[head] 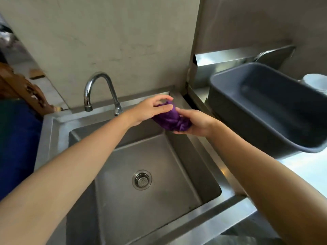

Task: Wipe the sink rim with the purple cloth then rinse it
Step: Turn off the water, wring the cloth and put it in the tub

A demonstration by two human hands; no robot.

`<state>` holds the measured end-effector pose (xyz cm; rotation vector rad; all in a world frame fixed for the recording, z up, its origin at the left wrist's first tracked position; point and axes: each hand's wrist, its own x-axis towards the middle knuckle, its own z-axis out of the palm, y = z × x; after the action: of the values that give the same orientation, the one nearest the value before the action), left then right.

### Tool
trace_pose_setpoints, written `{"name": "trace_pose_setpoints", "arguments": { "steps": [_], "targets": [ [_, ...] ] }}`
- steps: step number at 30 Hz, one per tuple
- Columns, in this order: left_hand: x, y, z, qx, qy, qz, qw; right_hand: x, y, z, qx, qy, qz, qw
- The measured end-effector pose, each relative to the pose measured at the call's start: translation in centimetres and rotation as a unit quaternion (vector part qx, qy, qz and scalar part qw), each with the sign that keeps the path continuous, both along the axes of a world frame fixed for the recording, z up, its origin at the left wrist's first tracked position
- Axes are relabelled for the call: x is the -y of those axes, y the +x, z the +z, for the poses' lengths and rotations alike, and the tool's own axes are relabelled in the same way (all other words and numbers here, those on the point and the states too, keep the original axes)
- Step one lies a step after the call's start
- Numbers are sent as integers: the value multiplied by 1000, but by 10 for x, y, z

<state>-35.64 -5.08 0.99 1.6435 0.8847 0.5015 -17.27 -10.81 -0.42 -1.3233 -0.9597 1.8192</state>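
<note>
A steel sink [58,131] is sitting against a plain grey wall [115,32], its tap [99,91] curving over the far rim. Both hands are holding the bunched purple cloth [170,119] above the far right corner: left hand [150,110] pinching its top, right hand [196,122] cupping it from below. A grey tub [230,110] is standing to the right.

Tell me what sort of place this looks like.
Probably a commercial or utility kitchen wash area: a deep square stainless steel sink with a curved chrome faucet, and a large grey plastic tub on a steel counter beside it.
</note>
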Motion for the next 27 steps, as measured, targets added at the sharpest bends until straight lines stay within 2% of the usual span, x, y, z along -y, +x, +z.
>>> {"name": "trace_pose_setpoints", "arguments": {
  "steps": [4,6,9,12,14,18,22,27],
  "targets": [
    [0,0,30,-59,-33,-25,997,8,13,43,17,86,-53,995],
    [0,5,41,-83,-37,-26,995,10,20,65,61,126,-94,986],
    [4,15,58,-81,-64,-47,994,11,30,94,134,179,-90,970],
    [9,32,80,-105,-79,-70,989,15,43,120,168,215,-82,959],
    [12,48,94,-106,-61,-66,990,17,53,133,178,217,-81,957],
    [15,96,119,-59,69,-52,995,28,89,160,231,226,-125,938],
    [19,141,136,-41,135,-52,989,42,129,189,271,273,-168,907],
    [24,182,146,-51,123,-69,989,58,175,219,438,350,-93,823]
  ]
}}
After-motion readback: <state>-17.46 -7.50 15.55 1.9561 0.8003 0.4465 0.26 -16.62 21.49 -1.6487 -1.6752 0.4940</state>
